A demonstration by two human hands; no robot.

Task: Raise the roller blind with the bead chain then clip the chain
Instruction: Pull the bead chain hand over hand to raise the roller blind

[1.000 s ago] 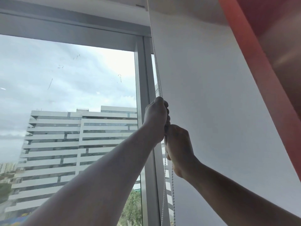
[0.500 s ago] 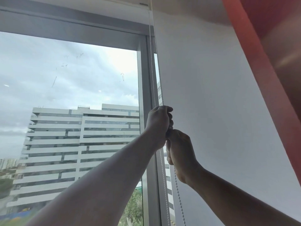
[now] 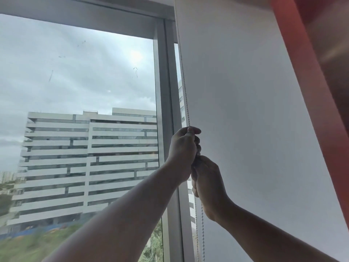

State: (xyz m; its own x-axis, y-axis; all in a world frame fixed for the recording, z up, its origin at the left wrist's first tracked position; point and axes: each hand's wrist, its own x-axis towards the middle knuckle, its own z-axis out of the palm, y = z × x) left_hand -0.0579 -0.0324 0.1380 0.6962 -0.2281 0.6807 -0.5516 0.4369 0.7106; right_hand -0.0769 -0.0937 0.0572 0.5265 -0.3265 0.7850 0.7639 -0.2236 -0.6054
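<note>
Most of the right side is covered by the white roller blind [image 3: 245, 110], lowered beside the window frame [image 3: 166, 91]. Along its left edge the bead chain [image 3: 184, 82] is hung. The chain is gripped by the left hand [image 3: 182, 150] above and by the right hand [image 3: 207, 184] just below, both clenched round it and touching.

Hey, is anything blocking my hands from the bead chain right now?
Nothing visible does. The left hand and the right hand both already grip the bead chain, stacked beside the roller blind.
</note>
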